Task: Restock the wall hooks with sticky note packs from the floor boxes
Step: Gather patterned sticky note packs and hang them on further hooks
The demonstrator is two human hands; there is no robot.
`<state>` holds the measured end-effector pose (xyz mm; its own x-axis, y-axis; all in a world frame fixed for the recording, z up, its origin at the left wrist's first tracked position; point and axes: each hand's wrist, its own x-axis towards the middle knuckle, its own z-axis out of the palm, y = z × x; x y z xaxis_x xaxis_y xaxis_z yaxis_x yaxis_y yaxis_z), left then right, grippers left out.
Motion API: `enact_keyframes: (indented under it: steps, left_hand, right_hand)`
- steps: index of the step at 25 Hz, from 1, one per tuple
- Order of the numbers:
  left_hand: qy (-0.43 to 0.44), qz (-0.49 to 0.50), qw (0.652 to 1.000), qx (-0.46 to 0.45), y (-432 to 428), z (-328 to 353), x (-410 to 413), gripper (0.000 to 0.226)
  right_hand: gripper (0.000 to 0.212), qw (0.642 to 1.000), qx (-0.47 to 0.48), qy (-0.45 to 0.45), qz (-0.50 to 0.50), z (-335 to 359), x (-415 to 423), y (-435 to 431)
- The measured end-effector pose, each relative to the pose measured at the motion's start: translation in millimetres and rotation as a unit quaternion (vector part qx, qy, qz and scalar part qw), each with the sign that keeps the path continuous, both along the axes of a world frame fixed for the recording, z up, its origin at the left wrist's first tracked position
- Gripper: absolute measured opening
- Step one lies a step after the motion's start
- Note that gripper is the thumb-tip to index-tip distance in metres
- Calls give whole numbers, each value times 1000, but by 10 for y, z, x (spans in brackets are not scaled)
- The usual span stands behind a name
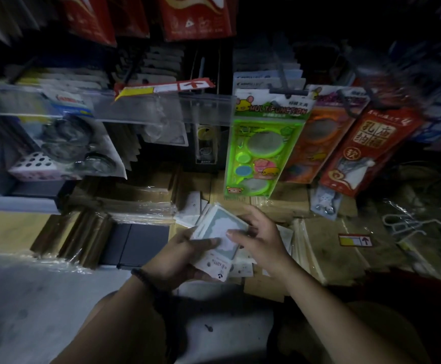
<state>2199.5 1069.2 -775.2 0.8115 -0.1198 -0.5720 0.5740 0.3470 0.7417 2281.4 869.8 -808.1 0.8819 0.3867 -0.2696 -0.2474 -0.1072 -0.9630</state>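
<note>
"What are you holding?"

"A fanned stack of flat, glossy white-and-pale-blue sticky note packs [215,232], low over the brown cardboard floor boxes [329,253]."

"And your grip?"

"My left hand [177,258] cups the stack from beneath, thumb across the top. My right hand [262,239] curls round its right edge. The lower packs are hidden and the print is blurred."

Bare forearms, no sleeves; dark beaded bracelet [145,281] on left wrist.

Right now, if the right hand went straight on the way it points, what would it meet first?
The stack of sticky note packs held by the left hand; the right hand seems to touch it.
</note>
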Motion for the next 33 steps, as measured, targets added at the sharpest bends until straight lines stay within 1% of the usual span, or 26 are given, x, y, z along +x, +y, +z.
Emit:
enact_keyframes:
  steps: [2, 4, 5, 7, 9, 11, 12, 13, 14, 16, 17, 19, 21, 23, 25, 27, 28, 30, 33]
  left_hand:
    - [-8, 3, 1000, -9, 9, 8, -35, 46]
    - [-31, 39, 998, -39, 23, -2, -75, 52]
    - [-47, 55, 997, -39, 19, -2, -96, 51]
    - [-76, 91, 993, -12, -34, 8, -155, 41]
    - [-93, 113, 989, 33, -106, 1, -225, 40]
    - [-98, 136, 983, 77, -128, 8, -268, 37]
    - [-95, 148, 980, 87, -120, 35, -289, 34]
    - [-92, 155, 979, 92, -107, 79, -321, 32]
    - [-90, 155, 979, 95, -103, 143, -358, 34]
    - [-90, 138, 982, 93, -147, 243, -420, 42]
    - [-91, 132, 984, 83, -180, 284, -450, 44]
    - [-90, 116, 987, 58, -280, 425, -530, 42]
    - [-102, 86, 990, 47, -335, 638, -591, 38]
    - [-130, 49, 989, 55, -348, 870, -603, 39]
    - [-163, 38, 984, 62, -374, 1127, -586, 43]
    - [-214, 46, 972, 82, -424, 1480, -542, 43]
    - [-238, 53, 966, 84, -462, 1680, -520, 41]
    - [-278, 60, 954, 91, -498, 2105, -456, 40]
    - [-347, 45, 928, 132, -516, 2763, -349, 40]
  right_hand:
    - [30, 999, -17, 12, -26, 31, -16, 30]
    - [11, 995, -25, 35, -92, 23, -42, 21]
    - [11, 992, -20, 54, -111, 15, -59, 8]
    - [18, 991, -14, 93, -93, 3, -112, -10]
    - [26, 991, -25, 126, -29, 46, -212, -7]
    - [30, 987, -71, 139, 41, 113, -311, 13]
    - [31, 984, -99, 132, 62, 130, -342, 8]
    - [35, 984, -120, 111, 66, 153, -369, -13]
    - [44, 987, -131, 79, 50, 213, -401, -40]
    - [71, 993, -121, 10, 6, 319, -452, -123]
    - [76, 995, -96, -21, 7, 365, -487, -166]
    - [78, 996, -40, -72, 23, 550, -643, -233]
    - [82, 993, -13, -115, 1, 784, -806, -303]
    - [85, 988, -8, -148, -33, 1068, -894, -372]
    - [82, 981, -17, -190, -38, 1379, -928, -430]
    - [72, 969, -33, -245, -28, 1737, -913, -489]
    - [69, 965, -32, -258, -25, 1931, -880, -513]
    - [67, 962, -25, -270, -27, 2347, -790, -589]
    - [66, 954, -1, -299, -23, 3055, -687, -735]
